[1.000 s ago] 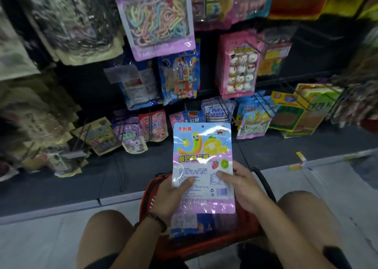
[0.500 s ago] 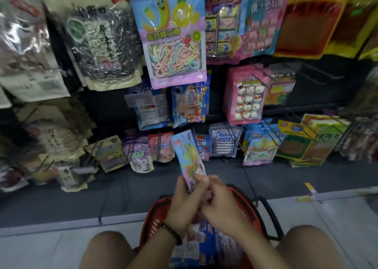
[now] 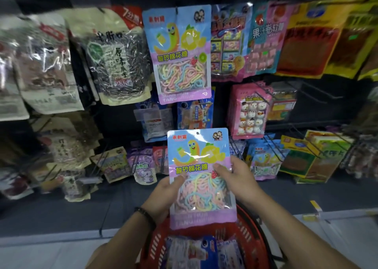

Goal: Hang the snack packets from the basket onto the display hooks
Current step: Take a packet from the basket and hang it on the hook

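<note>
The person is holding one snack packet (image 3: 201, 176) up in front of the display, above the red basket (image 3: 253, 238) and clear of it. The packet is standing upright: its long axis is running top to bottom, the hang hole (image 3: 197, 133) is pointing up toward the racks, and the printed front with the window of pastel candy strings is facing the camera. The purple bottom edge is hanging just above the basket's rim.

The left hand (image 3: 163, 195) is gripping the packet's left edge about halfway down, thumb lying on the front and fingers curled behind. The right hand (image 3: 237, 181) is gripping the right edge a little higher, its thumb pressing on the front beside the printed strawberry, the other fingers wrapped behind. A dark band (image 3: 146, 214) is sitting on the left wrist.

A matching packet (image 3: 180, 54) is hanging upright on the rack well above the held one, front outward. More packets (image 3: 196, 252) are lying in the basket. Wire display hooks (image 3: 263, 99) are jutting out of the dark back panel to the right, some carrying pink and yellow packs.
</note>
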A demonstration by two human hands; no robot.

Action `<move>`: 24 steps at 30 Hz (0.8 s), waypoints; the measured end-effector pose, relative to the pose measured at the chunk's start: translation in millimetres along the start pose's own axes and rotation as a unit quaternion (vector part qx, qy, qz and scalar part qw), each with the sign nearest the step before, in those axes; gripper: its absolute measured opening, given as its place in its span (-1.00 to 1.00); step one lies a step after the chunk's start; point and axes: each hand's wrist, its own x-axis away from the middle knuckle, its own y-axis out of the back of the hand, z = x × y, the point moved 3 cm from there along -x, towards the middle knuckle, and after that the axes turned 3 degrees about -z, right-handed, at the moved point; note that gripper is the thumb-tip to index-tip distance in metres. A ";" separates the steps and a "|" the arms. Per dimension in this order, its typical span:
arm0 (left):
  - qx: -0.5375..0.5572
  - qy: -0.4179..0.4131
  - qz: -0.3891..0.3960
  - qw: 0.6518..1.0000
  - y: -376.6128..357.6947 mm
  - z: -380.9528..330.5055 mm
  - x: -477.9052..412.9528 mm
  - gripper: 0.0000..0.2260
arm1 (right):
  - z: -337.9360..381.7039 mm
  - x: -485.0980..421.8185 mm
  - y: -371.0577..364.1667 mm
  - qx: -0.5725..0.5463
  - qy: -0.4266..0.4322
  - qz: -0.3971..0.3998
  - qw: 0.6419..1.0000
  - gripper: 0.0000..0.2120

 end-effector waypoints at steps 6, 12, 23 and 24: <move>0.002 -0.103 -0.063 0.993 9.3 -29.6 -14.0 -0.73 | 22.7 -14.4 -3.7 -0.017 -0.003 0.001 1.000 -0.94; 0.008 -0.107 -0.101 0.989 14.8 -76.4 -27.8 -0.82 | 66.3 -33.5 -0.9 -0.051 0.001 -0.037 0.998 -0.74; 0.001 -0.264 -0.140 0.954 6.2 -228.8 -46.9 -0.71 | 205.1 -95.4 10.3 -0.112 0.073 -0.110 0.985 -0.66; -0.006 -0.269 -0.146 0.952 5.2 -240.9 -50.8 -0.73 | 215.9 -102.7 11.2 -0.107 0.081 -0.126 0.983 -0.57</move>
